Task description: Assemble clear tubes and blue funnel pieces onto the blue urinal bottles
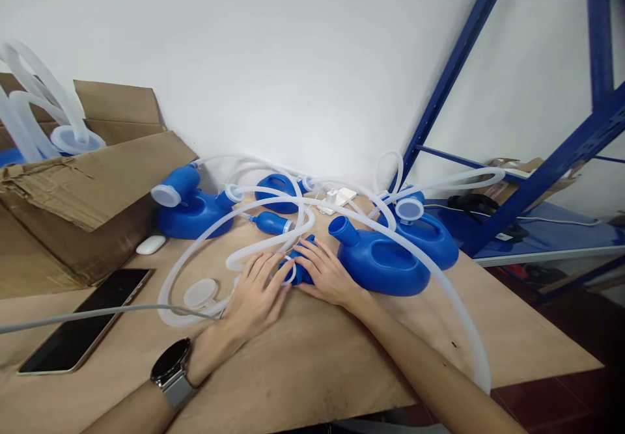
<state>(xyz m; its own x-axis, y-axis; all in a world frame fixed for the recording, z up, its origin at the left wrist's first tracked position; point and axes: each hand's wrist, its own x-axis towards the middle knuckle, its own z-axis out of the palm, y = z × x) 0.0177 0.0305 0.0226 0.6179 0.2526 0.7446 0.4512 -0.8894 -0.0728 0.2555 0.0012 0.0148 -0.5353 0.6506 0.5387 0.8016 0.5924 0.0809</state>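
Observation:
My left hand (254,297) and my right hand (326,274) meet at the middle of the wooden table (312,362), both closed around a small blue plastic fitting (299,266) joined to a translucent white hose (439,284). The hose loops away over the table on both sides. My left wrist wears a watch (172,370). Just right of my right hand stands a blue plastic container (381,261) with an open spout. A loose white cap (201,293) lies left of my left hand.
More blue containers (193,205) with caps and hoses crowd the back of the table. An open cardboard box (73,206) sits at left, a dark tablet (90,326) and a white mouse (151,244) near it. A blue metal rack (547,180) stands at right.

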